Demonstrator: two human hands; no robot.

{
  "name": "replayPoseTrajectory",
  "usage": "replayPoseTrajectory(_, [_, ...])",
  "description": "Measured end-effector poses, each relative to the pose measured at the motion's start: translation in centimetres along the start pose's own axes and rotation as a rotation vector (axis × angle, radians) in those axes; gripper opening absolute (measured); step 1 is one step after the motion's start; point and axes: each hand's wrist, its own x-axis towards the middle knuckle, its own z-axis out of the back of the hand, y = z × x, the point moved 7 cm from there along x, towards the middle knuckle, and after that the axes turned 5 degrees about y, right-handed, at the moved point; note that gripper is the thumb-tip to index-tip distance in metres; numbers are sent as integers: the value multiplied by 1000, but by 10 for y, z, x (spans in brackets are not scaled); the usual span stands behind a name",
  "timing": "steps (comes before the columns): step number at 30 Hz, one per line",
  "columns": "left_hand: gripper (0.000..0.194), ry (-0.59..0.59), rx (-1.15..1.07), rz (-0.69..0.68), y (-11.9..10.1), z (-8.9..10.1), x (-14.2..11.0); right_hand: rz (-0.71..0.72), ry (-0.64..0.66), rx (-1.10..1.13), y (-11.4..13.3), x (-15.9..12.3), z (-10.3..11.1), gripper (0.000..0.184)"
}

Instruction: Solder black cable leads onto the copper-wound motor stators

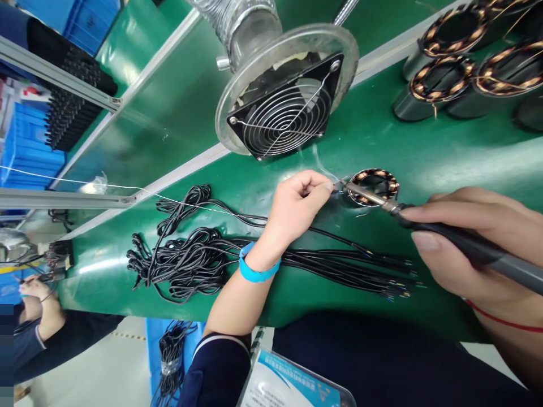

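Observation:
My right hand (470, 243) is wrapped round the dark handle of a soldering iron (449, 237). The iron's metal tip reaches left across a copper-wound stator (392, 183) to its left edge. There my left hand (299, 198), wearing a blue wrist band (258, 268), pinches thin wire (338, 183) between thumb and finger, close to the tip. A wisp of smoke (320, 161) rises from that spot. The exact joint is too small to make out. Bundled black cables (186, 260) lie below and left of my left hand, their stripped ends (399, 282) pointing right.
A round fume extractor with a fan grille (286, 121) hangs just above my hands. Several larger stators (441, 79) stand at the upper right. A thin white strand (106, 183) crosses from the left. Another person's hand (38, 288) is at far left. A blue bin (155, 339) holds more cables below.

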Motion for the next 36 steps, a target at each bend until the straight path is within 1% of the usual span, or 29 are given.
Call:
replayPoseTrajectory(7, [18,11,22,-3,0,-1,0,14,-7,-1,-4,-2,-2,14])
replayPoseTrajectory(10, [17,17,22,-8,1,-1,0,24,-96,-22,-8,-3,1,9])
replayPoseTrajectory(12, [17,15,25,-18,1,-1,0,32,-119,-31,-9,-3,2,8])
replayPoseTrajectory(16, [17,14,39,-24,0,0,1,77,-56,-46,-6,-1,-2,16])
replayPoseTrajectory(21, [17,9,59,-22,-1,0,1,120,-89,-49,-4,1,1,20])
replayPoseTrajectory(23, [17,10,61,-20,0,0,1,100,-88,-57,-5,2,-1,25])
replayPoseTrajectory(26, [15,15,49,-25,1,0,1,88,-116,-35,-8,0,-4,40])
replayPoseTrajectory(29, [14,15,27,-92,-3,0,0,112,-176,-77,-6,-4,-5,54])
replayPoseTrajectory(31, [12,5,26,-151,-7,1,-2,68,-216,-89,-7,-3,-5,56])
replayPoseTrajectory(32, [11,0,33,-175,-9,1,-3,32,-210,-72,-8,-1,-5,55])
replayPoseTrajectory(34, [11,2,54,-201,-13,2,-6,-33,-167,-44,-6,7,-7,50])
replayPoseTrajectory(36, [11,27,83,-192,-15,0,-9,-63,-91,-55,-1,17,-11,46])
